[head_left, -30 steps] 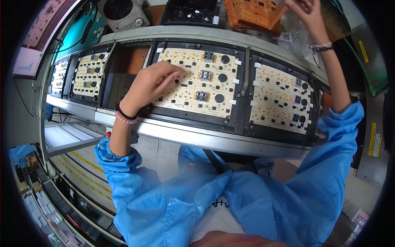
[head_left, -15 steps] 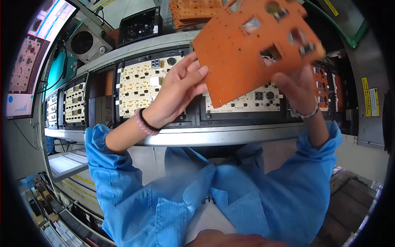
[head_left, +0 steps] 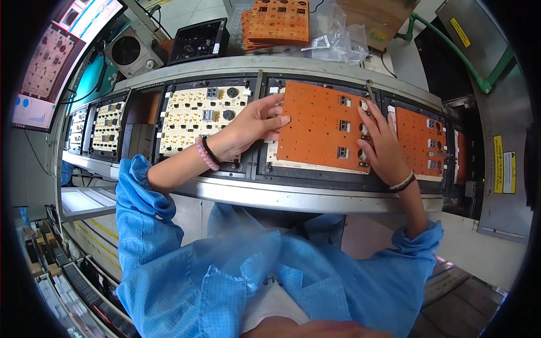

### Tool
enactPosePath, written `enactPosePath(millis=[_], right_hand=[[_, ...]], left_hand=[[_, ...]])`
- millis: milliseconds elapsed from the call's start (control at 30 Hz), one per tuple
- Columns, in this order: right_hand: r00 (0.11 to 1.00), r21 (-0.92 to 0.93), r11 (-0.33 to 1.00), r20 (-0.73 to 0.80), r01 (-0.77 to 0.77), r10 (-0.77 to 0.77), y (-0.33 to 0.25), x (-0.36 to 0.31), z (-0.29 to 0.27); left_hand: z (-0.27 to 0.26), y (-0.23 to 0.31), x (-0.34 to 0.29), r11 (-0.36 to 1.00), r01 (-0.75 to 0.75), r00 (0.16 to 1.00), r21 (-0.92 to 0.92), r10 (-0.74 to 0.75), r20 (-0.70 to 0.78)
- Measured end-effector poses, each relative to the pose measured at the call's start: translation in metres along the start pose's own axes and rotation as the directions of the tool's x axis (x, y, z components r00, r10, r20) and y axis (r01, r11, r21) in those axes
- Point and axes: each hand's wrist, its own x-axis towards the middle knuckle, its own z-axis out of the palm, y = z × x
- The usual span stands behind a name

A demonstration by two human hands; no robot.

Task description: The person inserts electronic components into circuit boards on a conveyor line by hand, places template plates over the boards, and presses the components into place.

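An orange panel [head_left: 315, 127] with square and round cutouts lies over a cream circuit board [head_left: 304, 165] in a black frame [head_left: 265, 174]. Dark display parts and round parts show through its openings. My left hand [head_left: 256, 124] pinches the panel's left edge between thumb and fingers. My right hand [head_left: 386, 143] rests on the right edge with fingers stretched out flat, near the round cutouts. Left of it, an uncovered cream circuit board [head_left: 189, 124] carries yellow and black parts. On the right sits another board under an orange panel [head_left: 414, 141].
A metal rail [head_left: 270, 197] runs along the near side of the line. Beyond the line are a black bin [head_left: 197, 42] of small dark parts, a stack of orange panels [head_left: 279, 22] and clear plastic bags [head_left: 341, 34]. A screen [head_left: 48, 73] stands at far left.
The orange panel has come down from the air, tilted, to lie flat over the middle board. My right hand has gone from gripping its edge to pressing flat on it.
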Motion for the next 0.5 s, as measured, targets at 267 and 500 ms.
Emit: enactPosePath(millis=[267,500], right_hand=[[0.999,-0.040,0.999,-0.015,0.034,-0.035,-0.003,0.009,0.004],[1.000,0.015,1.000,0.009,0.004,-0.004,-0.005,0.011,-0.008]], left_hand=[[-0.007,0.031,-0.024,0.997,0.036,0.999,0.062,-0.035,-0.009],[-0.015,0.020,-0.028,0.995,0.013,0.988,0.095,-0.027,0.152]])
